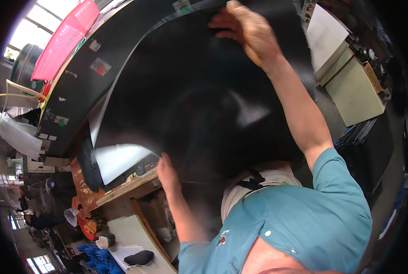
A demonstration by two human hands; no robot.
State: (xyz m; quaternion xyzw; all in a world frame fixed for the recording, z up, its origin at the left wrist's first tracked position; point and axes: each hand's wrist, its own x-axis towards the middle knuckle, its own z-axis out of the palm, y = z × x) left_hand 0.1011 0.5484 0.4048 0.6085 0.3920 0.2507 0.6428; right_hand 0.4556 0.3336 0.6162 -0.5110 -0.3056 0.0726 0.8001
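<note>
A large, glossy black sheet [167,86] spreads over the work surface in front of me. Its near left corner curls up and bares a white underside [122,160]. My left hand [168,176] pinches the sheet's near edge beside this curl, thumb uppermost; the other fingers are hidden beneath. My right arm reaches far across, and my right hand [247,34] hovers at or just over the sheet's far part. Its fingers are apart, slightly blurred, with nothing in them. Whether that hand touches the sheet I cannot tell.
A dark board [85,77] with small stickers stands beyond the sheet's left edge. Behind it is a pink plastic basket [64,43]. Pale boxes [354,89] stand at the right. A wooden-edged bench [126,187], a fan [53,196] and blue crates [99,260] lie at the lower left.
</note>
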